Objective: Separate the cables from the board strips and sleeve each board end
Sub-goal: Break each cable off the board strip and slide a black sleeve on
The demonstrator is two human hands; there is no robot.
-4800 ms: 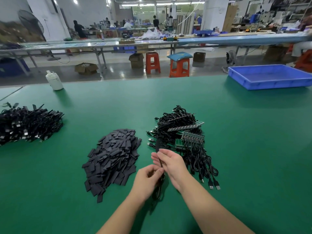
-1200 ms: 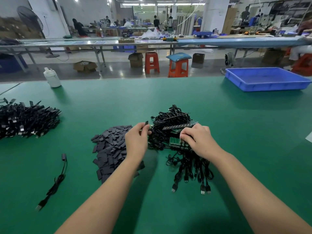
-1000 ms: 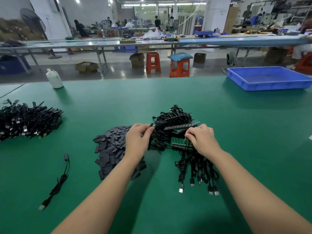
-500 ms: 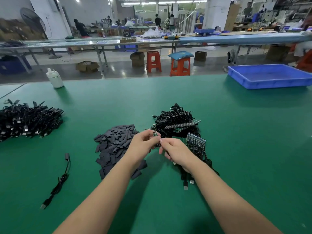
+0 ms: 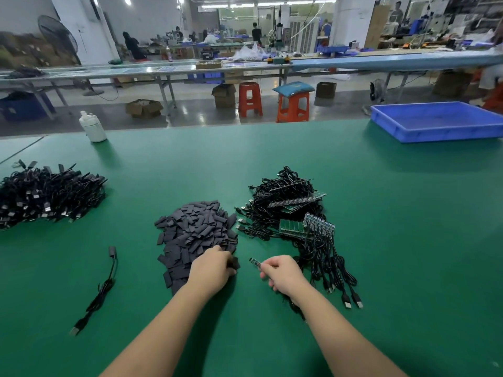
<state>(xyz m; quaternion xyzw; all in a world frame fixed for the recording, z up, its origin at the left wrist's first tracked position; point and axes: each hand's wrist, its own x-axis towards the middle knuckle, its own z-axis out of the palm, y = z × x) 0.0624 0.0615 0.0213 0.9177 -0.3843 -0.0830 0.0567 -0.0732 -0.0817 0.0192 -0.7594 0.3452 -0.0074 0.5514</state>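
Note:
A tangle of black cables joined to green board strips (image 5: 295, 221) lies on the green table (image 5: 381, 240), right of centre. Left of it is a heap of dark flat sleeves (image 5: 194, 232). My right hand (image 5: 283, 273) pinches a small board end (image 5: 255, 262) of one cable, whose black lead runs back under my wrist. My left hand (image 5: 212, 268) rests at the near edge of the sleeve heap, fingers curled on a dark sleeve (image 5: 234, 263).
One sleeved cable (image 5: 100, 287) lies alone at the near left. A big pile of cables (image 5: 46, 194) sits at the far left, a white bottle (image 5: 92, 129) beyond it. A blue tray (image 5: 438, 121) stands at the far right.
Both hands came back from the board strips toward me. My right hand now holds a single separated board end, and my left hand has dropped onto the sleeve heap.

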